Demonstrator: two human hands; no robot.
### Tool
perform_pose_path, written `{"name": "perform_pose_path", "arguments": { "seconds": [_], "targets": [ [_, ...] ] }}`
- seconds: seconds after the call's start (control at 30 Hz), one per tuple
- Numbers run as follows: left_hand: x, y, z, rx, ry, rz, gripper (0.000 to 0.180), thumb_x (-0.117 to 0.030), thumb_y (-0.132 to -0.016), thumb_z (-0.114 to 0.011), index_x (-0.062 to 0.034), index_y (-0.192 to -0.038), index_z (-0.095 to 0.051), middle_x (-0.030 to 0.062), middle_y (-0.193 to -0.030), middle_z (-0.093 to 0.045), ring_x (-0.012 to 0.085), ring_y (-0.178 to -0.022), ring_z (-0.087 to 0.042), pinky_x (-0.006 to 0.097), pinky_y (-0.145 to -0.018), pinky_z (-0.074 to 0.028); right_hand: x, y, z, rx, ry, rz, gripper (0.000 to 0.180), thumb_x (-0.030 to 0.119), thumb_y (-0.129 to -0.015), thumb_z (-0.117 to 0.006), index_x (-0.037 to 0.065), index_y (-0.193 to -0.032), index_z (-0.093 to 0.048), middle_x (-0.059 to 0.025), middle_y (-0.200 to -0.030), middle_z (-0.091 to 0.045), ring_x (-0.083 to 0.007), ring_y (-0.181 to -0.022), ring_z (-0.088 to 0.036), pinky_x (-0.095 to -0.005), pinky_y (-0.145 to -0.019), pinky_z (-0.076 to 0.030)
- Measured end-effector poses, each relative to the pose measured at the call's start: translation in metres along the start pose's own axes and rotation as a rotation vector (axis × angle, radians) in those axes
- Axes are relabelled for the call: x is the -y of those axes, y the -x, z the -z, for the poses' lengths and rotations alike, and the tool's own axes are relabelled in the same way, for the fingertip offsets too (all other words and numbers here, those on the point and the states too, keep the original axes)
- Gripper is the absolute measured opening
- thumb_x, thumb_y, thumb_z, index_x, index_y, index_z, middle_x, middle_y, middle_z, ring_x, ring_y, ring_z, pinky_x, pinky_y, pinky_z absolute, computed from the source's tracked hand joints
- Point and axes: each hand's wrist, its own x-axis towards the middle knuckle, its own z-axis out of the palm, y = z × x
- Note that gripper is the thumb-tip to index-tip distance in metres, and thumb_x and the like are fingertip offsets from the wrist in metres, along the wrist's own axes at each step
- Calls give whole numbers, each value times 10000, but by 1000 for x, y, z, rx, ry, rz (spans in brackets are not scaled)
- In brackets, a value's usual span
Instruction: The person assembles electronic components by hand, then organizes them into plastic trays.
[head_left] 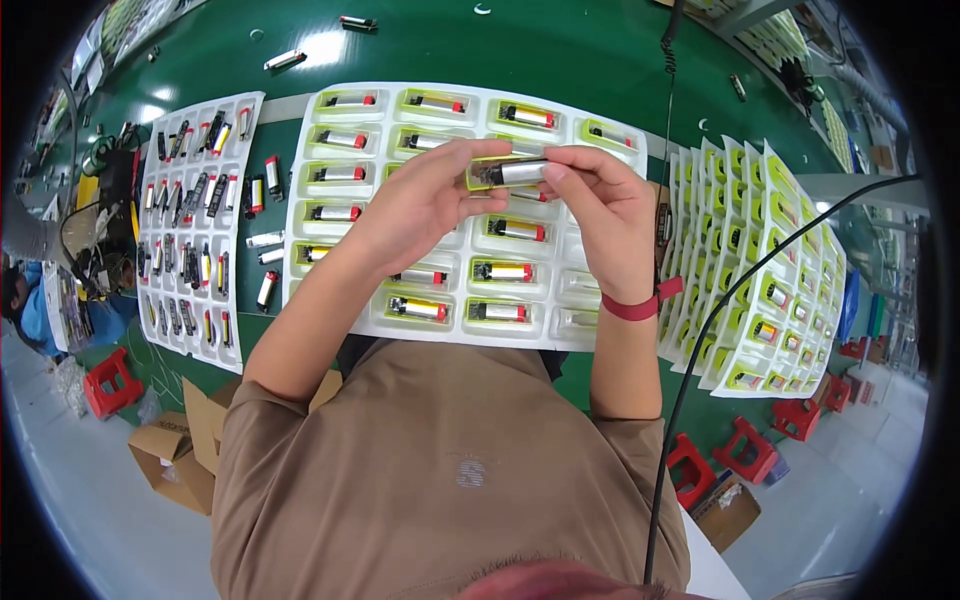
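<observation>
Right hand (pixel 607 205) pinched shiny silver-and-black cylinder (pixel 515 173) by one end; other end leftward, between left hand (pixel 422 190) fingers, hold unclear.

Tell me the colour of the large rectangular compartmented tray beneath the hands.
The tray is white; it shows best in the head view.

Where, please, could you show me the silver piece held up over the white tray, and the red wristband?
Silver piece (pixel 520 172): head view, on the middle of its silver side.
Red wristband (pixel 631 308): head view, on the middle of its strap.
</observation>
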Motion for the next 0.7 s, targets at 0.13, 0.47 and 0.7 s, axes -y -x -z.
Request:
{"name": "perform_pose_path", "arguments": {
  "seconds": [0.13, 0.47, 0.7],
  "targets": [
    [4, 1, 0, -22, 3, -14, 454, -239, -1109, -372, 70, -1427, -467, 147, -1433, -536, 246, -1098, -649, 388, -1025, -527, -1, 1, -6, -35, 67, -52, 207, 15, -957, -683, -52, -1153, -696, -76, -1003, -732, -118, -869, -683, -252, -817, -552],
    [9, -4, 0, -22, -24, -38, 403, -198, -1089, -455, 31, -1418, -501, 122, -1334, -598, 194, -1070, -644, 346, -1002, -517, -16, 4, -23, -151, 486, 308, 149, 30, -898, -734, 13, -1046, -745, -75, -994, -696, -131, -798, -630, -268, -715, -518],
    [5, -5, -9, -16, -201, -46, 356, -93, -1035, -540, 0, -1379, -551, 46, -1042, -657, 114, -969, -622, 291, -938, -506, -32, 9, -26, -238, 474, 448, 290, 28, -879, -749, 21, -1165, -701, -80, -1073, -646, -140, -862, -618, -276, -722, -513]
  ]
}}
